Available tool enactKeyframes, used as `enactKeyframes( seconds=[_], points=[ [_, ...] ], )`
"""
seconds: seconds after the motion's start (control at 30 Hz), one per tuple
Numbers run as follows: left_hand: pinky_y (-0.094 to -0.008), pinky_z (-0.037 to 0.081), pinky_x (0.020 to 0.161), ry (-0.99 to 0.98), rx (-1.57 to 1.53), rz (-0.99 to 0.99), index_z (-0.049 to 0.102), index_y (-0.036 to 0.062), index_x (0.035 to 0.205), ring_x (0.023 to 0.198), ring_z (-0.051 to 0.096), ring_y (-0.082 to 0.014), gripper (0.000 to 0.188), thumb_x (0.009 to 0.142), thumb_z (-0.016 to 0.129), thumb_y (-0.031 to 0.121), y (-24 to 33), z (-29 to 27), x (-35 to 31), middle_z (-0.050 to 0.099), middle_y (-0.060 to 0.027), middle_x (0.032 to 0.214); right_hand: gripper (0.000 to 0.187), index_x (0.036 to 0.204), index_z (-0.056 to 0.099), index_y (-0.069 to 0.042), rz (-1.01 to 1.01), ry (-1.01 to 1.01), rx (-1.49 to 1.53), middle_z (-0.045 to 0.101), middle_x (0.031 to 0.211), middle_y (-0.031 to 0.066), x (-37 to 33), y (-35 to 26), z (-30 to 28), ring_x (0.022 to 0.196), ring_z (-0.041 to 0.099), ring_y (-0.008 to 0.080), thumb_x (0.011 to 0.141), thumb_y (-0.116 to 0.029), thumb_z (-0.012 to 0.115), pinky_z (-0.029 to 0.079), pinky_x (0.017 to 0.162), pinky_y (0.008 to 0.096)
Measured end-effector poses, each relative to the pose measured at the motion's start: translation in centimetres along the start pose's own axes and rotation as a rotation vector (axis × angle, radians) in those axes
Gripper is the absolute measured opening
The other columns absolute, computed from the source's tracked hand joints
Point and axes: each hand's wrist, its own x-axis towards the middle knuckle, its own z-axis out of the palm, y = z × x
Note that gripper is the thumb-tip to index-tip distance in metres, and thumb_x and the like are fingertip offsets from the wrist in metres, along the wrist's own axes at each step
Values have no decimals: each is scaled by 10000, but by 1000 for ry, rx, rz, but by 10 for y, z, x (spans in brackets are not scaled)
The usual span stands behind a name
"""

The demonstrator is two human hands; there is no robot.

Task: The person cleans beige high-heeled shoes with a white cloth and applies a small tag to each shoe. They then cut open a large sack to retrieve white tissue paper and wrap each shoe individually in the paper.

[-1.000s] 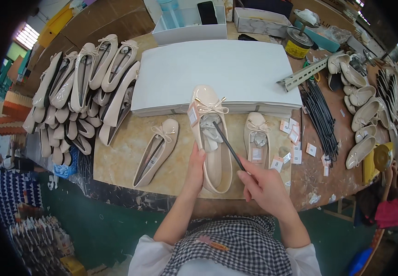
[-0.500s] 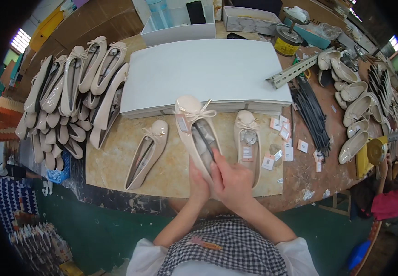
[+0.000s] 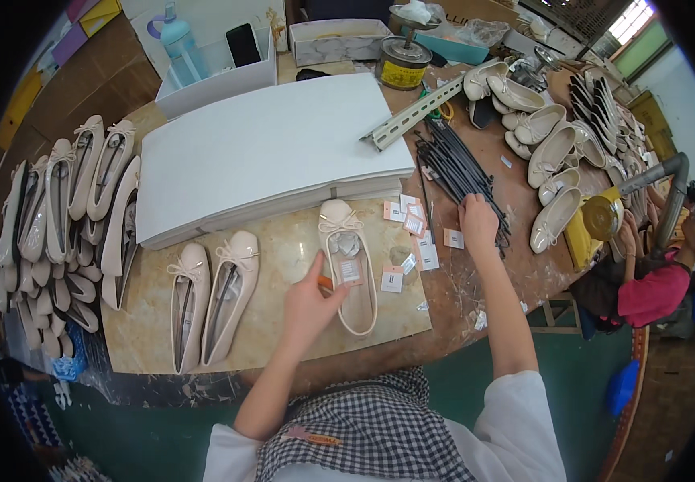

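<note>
A beige ballet flat with a bow lies on the mottled board in front of me, crumpled paper in its toe and a printed tag inside. My left hand is at its left edge, thumb and forefinger apart, with a small orange bit showing between them. To the right, my right hand is over a bundle of thin black strips, fingers curled onto the near part; how many it grips is hidden. Left of my left hand, two more flats, one and another, lie side by side.
A thick white sheet stack lies behind the shoes. Loose tags lie beside the flat. Many beige flats are piled at left, more at right. A metal angle bar and a tin stand farther back.
The flat held in both hands now lies beside the left one. My left hand has moved to the tagged flat, my right hand to the black strips. The view has turned rightward.
</note>
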Motion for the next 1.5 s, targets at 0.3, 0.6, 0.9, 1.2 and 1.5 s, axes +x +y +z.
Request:
enactKeyframes(
  seconds=[0.3, 0.6, 0.9, 1.2, 1.5],
  points=[
    [-395, 526, 802, -565, -1611, -90, 469, 15, 1266, 908, 636, -292, 484, 917, 415, 345, -47, 16, -12, 593, -199, 1108, 329, 1134, 590, -87, 242, -195, 729, 552, 631, 64, -29, -51, -86, 506, 531, 190, 809, -107, 639, 441, 533, 303],
    [-320, 415, 957, 192, -975, 140, 352, 12, 1371, 1124, 518, -195, 586, 945, 407, 412, -53, -14, -8, 507, -116, 1264, 403, 1253, 573, -63, 96, -688, 1269, 495, 604, -13, -78, -183, -178, 525, 444, 40, 854, -61, 627, 387, 509, 197],
    [-323, 440, 925, 244, -773, 262, 401, 18, 1343, 1080, 540, -180, 618, 972, 298, 501, -46, -26, -20, 544, -100, 1210, 287, 1178, 605, 1, 69, -724, 1393, 415, 593, -45, -65, -211, -171, 531, 336, 28, 909, -92, 563, 289, 458, 219],
    [-312, 451, 908, 224, -757, 288, 464, -10, 1267, 1035, 565, -174, 571, 960, 334, 454, -39, -32, -30, 597, -105, 1118, 263, 1155, 624, -11, 54, -616, 1372, 426, 566, -30, -70, -226, -183, 483, 365, 51, 919, -86, 537, 276, 444, 230],
    [-320, 451, 896, 309, -808, 161, 444, -28, 1277, 1051, 557, -191, 471, 945, 408, 303, -64, 15, -41, 591, -115, 1123, 274, 1055, 623, -3, -227, -138, 956, 574, 580, 149, -100, -258, -147, 510, 582, 303, 871, -202, 580, 460, 505, 404]
  ],
)
